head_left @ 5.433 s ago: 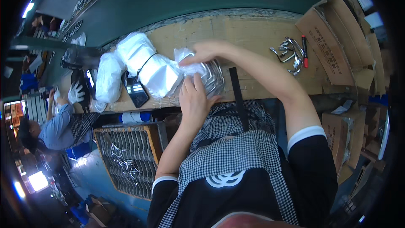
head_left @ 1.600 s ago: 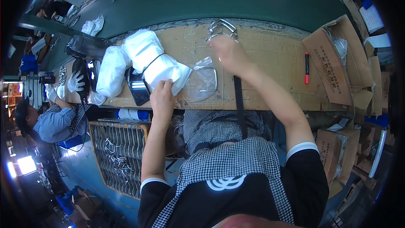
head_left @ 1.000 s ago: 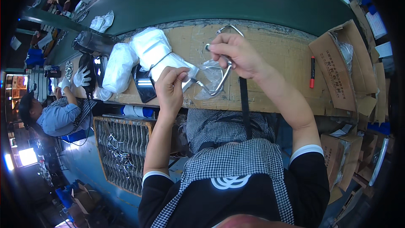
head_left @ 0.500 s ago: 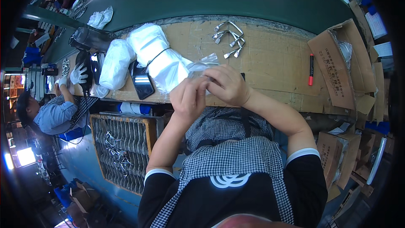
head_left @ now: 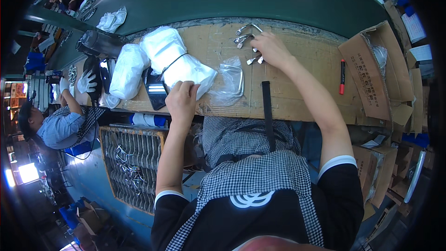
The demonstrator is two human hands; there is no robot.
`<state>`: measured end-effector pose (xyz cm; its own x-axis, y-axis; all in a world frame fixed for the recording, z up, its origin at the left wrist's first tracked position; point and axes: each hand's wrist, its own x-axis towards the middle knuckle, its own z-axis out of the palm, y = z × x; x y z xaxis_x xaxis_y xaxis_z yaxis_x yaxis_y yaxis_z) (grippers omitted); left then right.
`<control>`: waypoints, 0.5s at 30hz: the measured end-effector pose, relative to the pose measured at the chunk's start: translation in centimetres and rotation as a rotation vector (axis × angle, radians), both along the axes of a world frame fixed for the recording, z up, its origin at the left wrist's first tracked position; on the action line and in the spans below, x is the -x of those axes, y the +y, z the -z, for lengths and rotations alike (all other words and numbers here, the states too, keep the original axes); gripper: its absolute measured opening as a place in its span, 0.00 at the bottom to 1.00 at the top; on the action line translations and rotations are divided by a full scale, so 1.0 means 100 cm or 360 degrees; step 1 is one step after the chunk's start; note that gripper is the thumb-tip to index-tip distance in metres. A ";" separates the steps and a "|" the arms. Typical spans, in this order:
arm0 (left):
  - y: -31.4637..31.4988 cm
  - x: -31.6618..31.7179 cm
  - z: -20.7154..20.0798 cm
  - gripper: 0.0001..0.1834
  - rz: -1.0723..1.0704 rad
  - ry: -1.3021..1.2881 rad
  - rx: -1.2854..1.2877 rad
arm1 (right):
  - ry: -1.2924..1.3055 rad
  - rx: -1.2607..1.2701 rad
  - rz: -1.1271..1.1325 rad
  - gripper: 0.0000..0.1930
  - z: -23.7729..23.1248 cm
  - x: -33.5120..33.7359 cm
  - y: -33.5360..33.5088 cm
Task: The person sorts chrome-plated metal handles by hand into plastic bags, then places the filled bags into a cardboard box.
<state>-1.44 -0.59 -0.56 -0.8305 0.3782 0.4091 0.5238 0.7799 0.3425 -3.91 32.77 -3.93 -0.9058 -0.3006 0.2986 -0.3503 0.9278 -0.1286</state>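
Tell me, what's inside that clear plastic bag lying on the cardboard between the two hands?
Inside the clear plastic bag a bent, shiny metal piece shows along its right side. The bag's crinkled left part, beside the white packet stack under the left hand, glares too much to tell what else it holds.

Clear bag (head_left: 230, 80) lies between white bundle (head_left: 179, 62) and metal parts (head_left: 248, 42).
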 end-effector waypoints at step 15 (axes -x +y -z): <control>0.027 0.001 -0.037 0.03 0.0142 -0.0131 -0.0733 | 0.0167 0.1246 0.0069 0.04 -0.065 -0.023 -0.034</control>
<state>-1.53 2.10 3.11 -0.8398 0.2439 0.4850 0.5382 0.4904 0.6854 -1.56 29.37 2.54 -0.8674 0.0672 0.4930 -0.3621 0.5944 -0.7181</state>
